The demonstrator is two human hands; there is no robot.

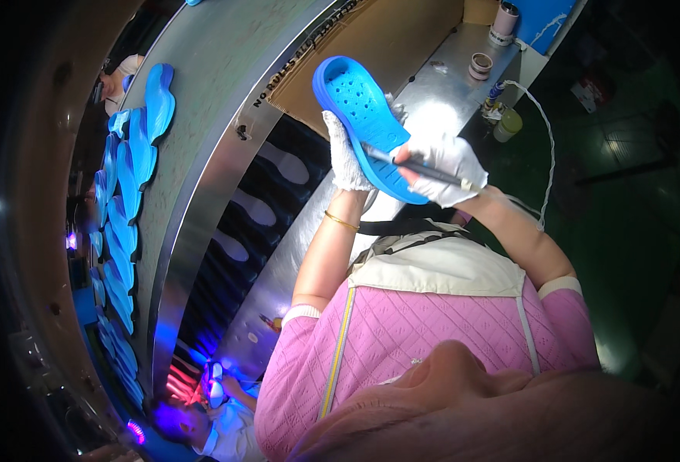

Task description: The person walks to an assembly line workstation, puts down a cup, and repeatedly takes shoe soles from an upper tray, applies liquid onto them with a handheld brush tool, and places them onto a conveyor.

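A blue shoe sole (353, 94) with a perforated toe area is held tilted in front of me. My left hand (345, 158), in a white glove, grips it by its left edge. My right hand (449, 165), in a white glove with bare fingertips showing, is closed around a slim dark-handled brush (434, 171). The brush tip reaches over the inner face of the sole near its middle; whether it touches there I cannot tell. Part of the sole's lower right side is hidden behind my right hand.
Left of me a grey conveyor belt (193, 100) carries several blue soles (128, 173). Pale sole shapes (255, 208) show on a dark surface below. A cardboard sheet (378, 38), tape roll (480, 66), pot (508, 125) and white cord (549, 146) lie beyond. A co-worker (224, 423) is at lower left.
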